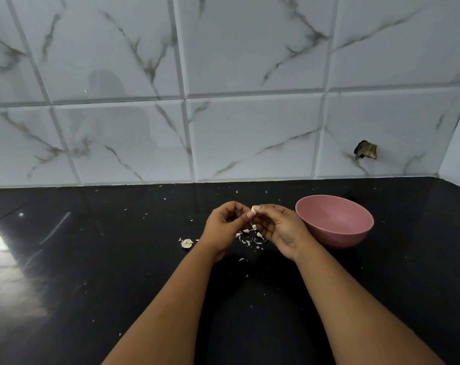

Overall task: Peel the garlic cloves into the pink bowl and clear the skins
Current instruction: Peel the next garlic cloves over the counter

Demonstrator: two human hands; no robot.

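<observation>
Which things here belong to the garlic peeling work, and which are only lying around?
Part of the job:
- garlic clove, pinched between both hands
- left hand and right hand
- pink bowl, right of the hands
- loose skins on the black counter
- garlic remnant, left of the skins

Just there:
- marble-look wall tiles
- broken fitting on the wall

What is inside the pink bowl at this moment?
The visible part of the bowl interior shows only bare pink wall, no cloves. Its near rim hides the bottom, so cloves could lie there unseen. Both hands pinch one clove beside it.
</observation>
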